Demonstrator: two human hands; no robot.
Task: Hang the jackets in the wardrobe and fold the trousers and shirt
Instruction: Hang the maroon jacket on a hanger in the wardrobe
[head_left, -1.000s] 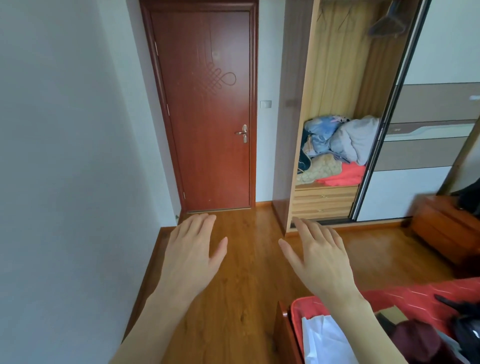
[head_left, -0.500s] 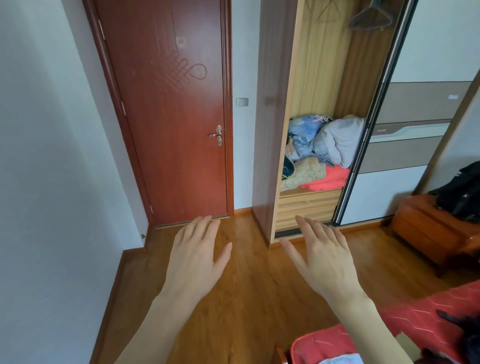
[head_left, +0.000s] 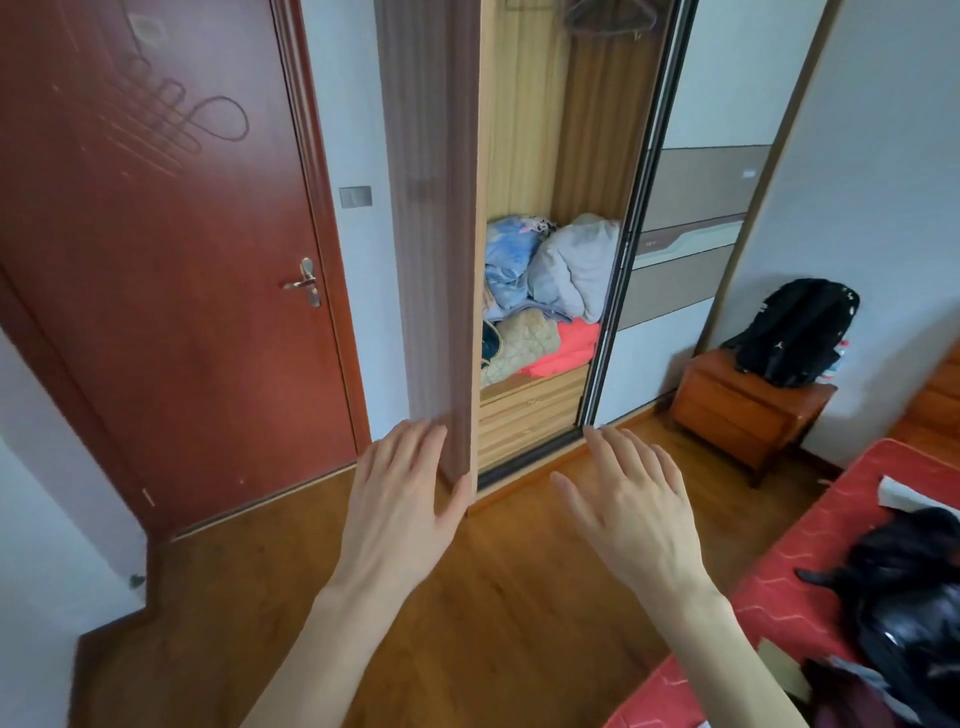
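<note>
Left hand (head_left: 400, 499) and right hand (head_left: 636, 514) both spread flat, holding nothing, above wood floor (head_left: 467, 613), wardrobe (head_left: 524, 156) open ahead, dark clothing, possibly jackets (head_left: 914, 587), heaped on red bed (head_left: 810, 566) at right

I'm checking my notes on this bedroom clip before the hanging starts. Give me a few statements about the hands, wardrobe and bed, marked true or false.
1. Both hands hold nothing. True: the left hand and right hand are spread flat in the air.
2. The wardrobe is closed. False: its sliding door is pushed aside, showing folded bedding.
3. A black backpack sits on the nightstand. True.
4. A jacket hangs on the hanger. False: the hanger is bare.
5. Dark clothing lies on the red bed. True.
</note>
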